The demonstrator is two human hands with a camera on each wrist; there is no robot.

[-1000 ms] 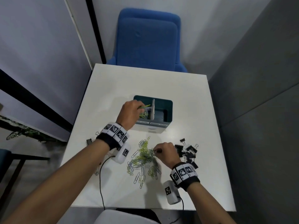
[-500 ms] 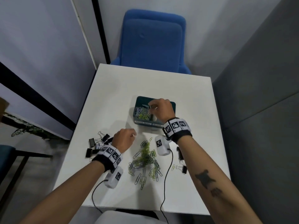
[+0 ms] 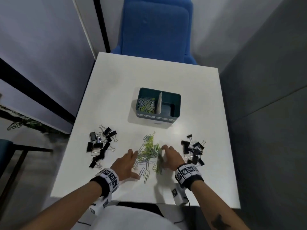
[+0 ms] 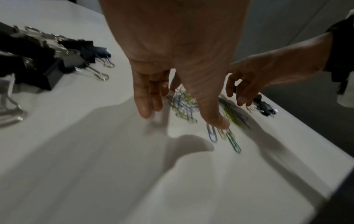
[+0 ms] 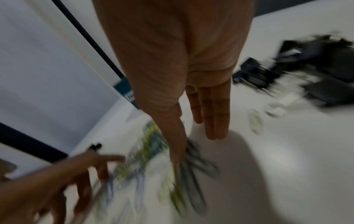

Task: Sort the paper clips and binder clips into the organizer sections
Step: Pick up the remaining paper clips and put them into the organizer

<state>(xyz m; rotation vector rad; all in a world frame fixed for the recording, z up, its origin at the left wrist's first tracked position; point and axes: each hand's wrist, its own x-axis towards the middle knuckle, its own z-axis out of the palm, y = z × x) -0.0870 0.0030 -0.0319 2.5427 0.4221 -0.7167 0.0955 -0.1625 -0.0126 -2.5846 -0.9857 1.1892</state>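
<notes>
A pile of green, blue and silver paper clips [image 3: 148,151] lies near the table's front edge. My left hand [image 3: 127,161] is at the pile's left side and my right hand [image 3: 169,156] at its right, both with fingers straight and holding nothing. In the left wrist view my left thumb tip [image 4: 220,121] touches loose paper clips [image 4: 226,136]. The right wrist view is blurred; my right thumb [image 5: 176,154] reaches into the clips [image 5: 184,181]. The teal organizer [image 3: 176,97] stands further back; its left section holds paper clips [image 3: 147,105]; its right section shows nothing.
Black binder clips lie in two heaps: one at the left [image 3: 100,145], one at the right [image 3: 193,149]. A blue chair [image 3: 156,27] stands behind the white table [image 3: 191,80]. Walls close in on both sides.
My right hand has come back from the organizer to the pile's right side. My left hand has moved to the pile's left side and spread its fingers.
</notes>
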